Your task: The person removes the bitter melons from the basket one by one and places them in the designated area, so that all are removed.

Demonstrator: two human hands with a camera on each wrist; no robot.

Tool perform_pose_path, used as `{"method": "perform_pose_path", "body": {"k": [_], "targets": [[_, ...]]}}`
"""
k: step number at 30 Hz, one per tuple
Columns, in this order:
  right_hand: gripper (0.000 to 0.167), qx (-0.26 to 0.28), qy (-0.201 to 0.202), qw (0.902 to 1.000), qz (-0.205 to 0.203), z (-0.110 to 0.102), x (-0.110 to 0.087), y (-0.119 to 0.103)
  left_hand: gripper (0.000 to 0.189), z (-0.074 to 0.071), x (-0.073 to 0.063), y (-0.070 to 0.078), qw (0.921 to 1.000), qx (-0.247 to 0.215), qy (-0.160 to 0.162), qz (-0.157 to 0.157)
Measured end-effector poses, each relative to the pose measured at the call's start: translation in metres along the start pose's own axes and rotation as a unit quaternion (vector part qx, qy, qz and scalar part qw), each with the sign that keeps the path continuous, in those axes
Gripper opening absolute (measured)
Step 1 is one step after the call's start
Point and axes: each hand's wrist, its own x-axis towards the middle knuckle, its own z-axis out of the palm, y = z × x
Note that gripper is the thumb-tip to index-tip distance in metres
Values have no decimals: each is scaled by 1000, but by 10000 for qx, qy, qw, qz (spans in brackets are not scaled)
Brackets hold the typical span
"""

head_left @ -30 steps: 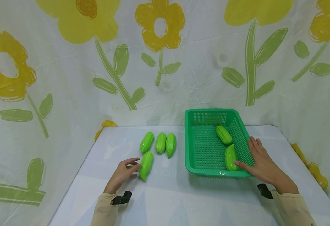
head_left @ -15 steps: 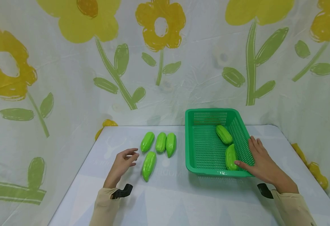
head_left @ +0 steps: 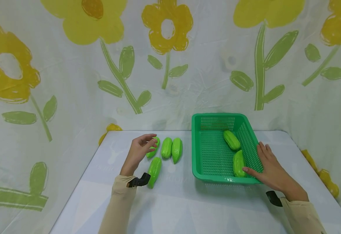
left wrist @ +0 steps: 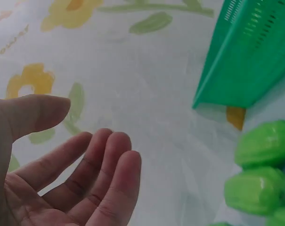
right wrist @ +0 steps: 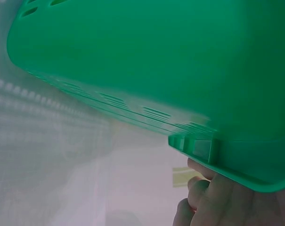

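My left hand (head_left: 142, 148) is raised over the left part of the table, fingers loosely bent and holding nothing. In the head view it overlaps a glossy green, ridged, elongated fruit or vegetable (head_left: 157, 150). Two similar pieces, one (head_left: 166, 148) beside another (head_left: 177, 150), lie to its right, and a fourth-row-front piece (head_left: 155, 170) lies nearer me. My right hand (head_left: 271, 169) rests on the right rim of the green plastic basket (head_left: 193, 146), fingers extended along the outside and thumb over the near corner. Inside are two more green pieces, one (head_left: 232, 140) behind the other (head_left: 239, 164).
The white table (head_left: 176, 208) has faint printed patterns. Behind it hangs a white curtain (head_left: 205, 81) with yellow flowers, also along both sides. A black wrist mount (head_left: 139, 180) sits on my left sleeve, another (head_left: 274, 198) by my right wrist.
My left hand has left the nearest green piece, risen and moved away from me to above the back-left piece. That nearest piece shifted slightly right. My right hand and the basket stay put.
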Motion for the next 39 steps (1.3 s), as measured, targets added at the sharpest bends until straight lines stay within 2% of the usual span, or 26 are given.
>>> {"method": "perform_pose_path", "body": {"k": [5,12,17,27,32,39], "targets": [[116,-11,57,10000,-43,1,-1,0,34,17,14,20,9993,-294,-49,230],[117,-207,60,9998,-45,2,-1,2,31,41,31,43,9945,-938,-285,367],[117,-345,72,9994,-51,3,-1,2,31,58,41,57,9927,-1024,-458,450],[118,-387,49,9992,-44,2,0,1,29,96,61,75,9853,-1478,-675,531],[116,-372,81,9992,-122,0,-1,0,31,119,72,80,9820,-1658,-799,425],[116,-306,74,9994,-140,1,-1,1,32,156,85,80,9775,-1966,-739,207]]}}
